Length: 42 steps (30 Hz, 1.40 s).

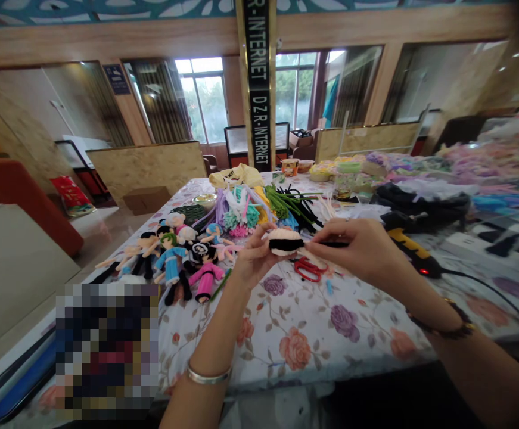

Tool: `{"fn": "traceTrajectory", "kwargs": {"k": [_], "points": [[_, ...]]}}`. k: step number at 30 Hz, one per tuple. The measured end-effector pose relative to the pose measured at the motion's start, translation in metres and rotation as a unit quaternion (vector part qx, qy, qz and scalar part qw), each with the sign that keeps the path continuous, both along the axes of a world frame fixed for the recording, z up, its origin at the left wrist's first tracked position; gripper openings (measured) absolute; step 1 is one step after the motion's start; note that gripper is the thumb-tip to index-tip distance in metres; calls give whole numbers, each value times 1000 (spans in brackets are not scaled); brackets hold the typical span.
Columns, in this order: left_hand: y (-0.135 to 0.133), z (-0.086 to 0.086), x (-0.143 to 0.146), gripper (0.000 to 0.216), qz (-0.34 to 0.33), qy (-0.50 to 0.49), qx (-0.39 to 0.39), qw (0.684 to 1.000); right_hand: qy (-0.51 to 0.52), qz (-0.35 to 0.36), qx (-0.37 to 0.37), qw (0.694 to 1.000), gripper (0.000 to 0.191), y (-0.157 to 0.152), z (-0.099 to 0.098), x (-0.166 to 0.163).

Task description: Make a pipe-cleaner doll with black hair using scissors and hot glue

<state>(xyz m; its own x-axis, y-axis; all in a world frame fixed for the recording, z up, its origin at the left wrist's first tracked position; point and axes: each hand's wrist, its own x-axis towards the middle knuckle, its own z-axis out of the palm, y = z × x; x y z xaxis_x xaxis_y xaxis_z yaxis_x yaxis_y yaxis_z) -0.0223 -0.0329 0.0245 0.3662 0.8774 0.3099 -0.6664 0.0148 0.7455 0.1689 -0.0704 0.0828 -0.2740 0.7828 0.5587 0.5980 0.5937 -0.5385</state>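
Over the middle of the table, my left hand point(254, 255) grips a small round ball point(285, 234) of pale peach, fuzzy pipe cleaner. A black pipe cleaner point(286, 245) lies across the ball as a dark band. My right hand point(353, 243) pinches this black strip just right of the ball, and its loose end shows beneath the fingers. Below the hands, red-handled scissors point(309, 270) rest on the flowered cloth. Several small pipe-cleaner dolls point(170, 262) lie to the left of my left hand, one in blue and one in pink.
Bundles of coloured pipe cleaners point(241, 214) lie behind the hands. On the right are a yellow-and-black glue gun point(413, 253) with a lit red light and cord, a black bag point(420, 202) and pastel heaps point(474, 164). A blurred-out patch point(107, 351) covers the front left.
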Motion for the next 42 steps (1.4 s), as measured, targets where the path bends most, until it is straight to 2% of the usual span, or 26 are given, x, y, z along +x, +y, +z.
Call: {"fn": "traceTrajectory", "kwargs": {"k": [7, 19, 22, 27, 32, 37, 42], "points": [[4, -2, 1, 40, -7, 20, 5, 1000, -2, -28, -30, 999, 17, 3, -1, -1], [8, -6, 2, 38, 11, 59, 36, 998, -44, -95, 19, 994, 15, 10, -10, -8], [9, -5, 0, 41, 17, 53, 28, 998, -35, -82, 20, 996, 15, 9, -10, -8], [7, -2, -4, 45, 21, 20, 17, 999, -11, -16, 10, 1000, 14, 4, -6, -6], [5, -3, -5, 50, 29, 4, 13, 999, -45, 7, 57, 997, 11, -8, -1, -8], [4, -3, -5, 53, 41, 19, 23, 999, -93, -37, 139, 985, 15, -17, -3, -12], [5, -4, -4, 49, 43, 25, 52, 997, -115, -77, 172, 975, 16, -14, -8, -14]]}}
